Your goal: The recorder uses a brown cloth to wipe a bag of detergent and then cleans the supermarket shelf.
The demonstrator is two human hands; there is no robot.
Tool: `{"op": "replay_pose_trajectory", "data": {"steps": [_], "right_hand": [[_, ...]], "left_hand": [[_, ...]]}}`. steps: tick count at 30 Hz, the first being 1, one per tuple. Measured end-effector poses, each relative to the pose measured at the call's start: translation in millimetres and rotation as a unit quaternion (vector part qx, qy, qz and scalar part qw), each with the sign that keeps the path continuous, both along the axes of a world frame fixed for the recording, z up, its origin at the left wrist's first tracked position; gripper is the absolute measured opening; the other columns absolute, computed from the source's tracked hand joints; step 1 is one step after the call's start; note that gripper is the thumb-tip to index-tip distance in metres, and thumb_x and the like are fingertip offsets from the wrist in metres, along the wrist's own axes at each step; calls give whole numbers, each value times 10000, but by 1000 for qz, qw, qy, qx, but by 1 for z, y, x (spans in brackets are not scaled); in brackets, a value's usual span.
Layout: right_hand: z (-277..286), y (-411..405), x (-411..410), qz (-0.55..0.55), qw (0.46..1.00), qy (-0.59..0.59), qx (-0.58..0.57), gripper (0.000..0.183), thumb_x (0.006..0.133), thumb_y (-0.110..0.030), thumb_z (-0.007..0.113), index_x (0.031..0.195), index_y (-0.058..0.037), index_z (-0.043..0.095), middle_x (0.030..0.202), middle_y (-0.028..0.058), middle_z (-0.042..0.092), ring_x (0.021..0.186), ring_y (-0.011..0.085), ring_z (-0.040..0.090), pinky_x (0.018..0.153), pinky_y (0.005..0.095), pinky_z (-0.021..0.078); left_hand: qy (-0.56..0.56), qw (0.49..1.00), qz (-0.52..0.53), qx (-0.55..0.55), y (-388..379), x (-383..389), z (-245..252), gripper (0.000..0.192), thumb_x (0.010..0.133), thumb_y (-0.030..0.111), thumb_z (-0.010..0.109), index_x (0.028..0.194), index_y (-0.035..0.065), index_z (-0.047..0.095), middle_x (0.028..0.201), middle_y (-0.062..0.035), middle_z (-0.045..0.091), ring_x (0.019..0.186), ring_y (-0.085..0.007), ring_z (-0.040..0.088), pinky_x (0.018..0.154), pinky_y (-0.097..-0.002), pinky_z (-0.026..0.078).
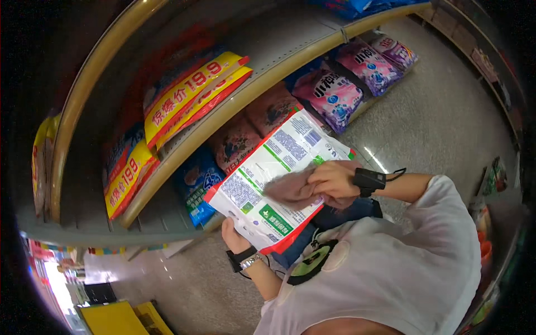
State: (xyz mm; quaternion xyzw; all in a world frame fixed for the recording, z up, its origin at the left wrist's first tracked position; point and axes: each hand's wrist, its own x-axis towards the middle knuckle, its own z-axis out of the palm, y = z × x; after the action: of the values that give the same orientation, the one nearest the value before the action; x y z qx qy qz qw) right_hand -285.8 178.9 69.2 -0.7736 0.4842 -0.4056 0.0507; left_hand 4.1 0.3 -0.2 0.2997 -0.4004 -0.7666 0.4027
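A large white plastic detergent bag (251,167) with red edges lies across my front, its printed back face up. My left hand (235,235) grips the bag's near left end; the fingers are partly hidden beneath it. In my right hand (335,178) is a bunched brownish-pink cloth (289,186), pressed flat against the bag's printed face. The cloth covers part of the print and the bag's right edge.
A metal shelf with a beige front rail (234,102) curves past the bag's far side. It holds yellow-and-red bags (197,88). Below sit pink-and-purple bags (331,96), floral pink bags (236,142) and a blue bag (201,180). Grey floor (435,92) runs right; a yellow box (111,318) stands lower left.
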Motion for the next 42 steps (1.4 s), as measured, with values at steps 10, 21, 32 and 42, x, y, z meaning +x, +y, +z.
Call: {"op": "replay_pose_trajectory", "data": {"steps": [10,21,32,42], "right_hand": [[-40,58,-70,-426,890,-163,17,150,647,38,437,745,0,544,873,134,506,843,288,499,731,326,396],[15,38,-21,-312,902,-296,39,195,624,-9,458,805,-12,531,925,106,492,865,245,494,732,289,398],[13,-18,16,-379,915,-126,63,510,606,-251,675,980,-19,416,859,146,495,818,314,495,698,373,394],[8,-39,41,-157,982,-20,106,226,663,-143,578,853,-52,497,801,117,517,765,295,519,670,384,415]], "left_hand": [[29,995,-25,88,8,-10,22,373,866,185,378,1174,-25,358,1146,-151,448,1016,-277,469,863,-400,383],[-231,920,231,-218,16,-11,32,412,733,-47,517,1120,21,392,979,-56,402,898,-134,445,751,-264,413],[-419,766,58,-483,18,1,44,336,539,51,695,860,59,595,1193,-92,381,1083,-255,345,896,-353,291],[-364,826,78,-423,14,-3,30,286,570,-2,624,850,31,580,1173,-76,411,1074,-239,386,883,-342,317]]}}
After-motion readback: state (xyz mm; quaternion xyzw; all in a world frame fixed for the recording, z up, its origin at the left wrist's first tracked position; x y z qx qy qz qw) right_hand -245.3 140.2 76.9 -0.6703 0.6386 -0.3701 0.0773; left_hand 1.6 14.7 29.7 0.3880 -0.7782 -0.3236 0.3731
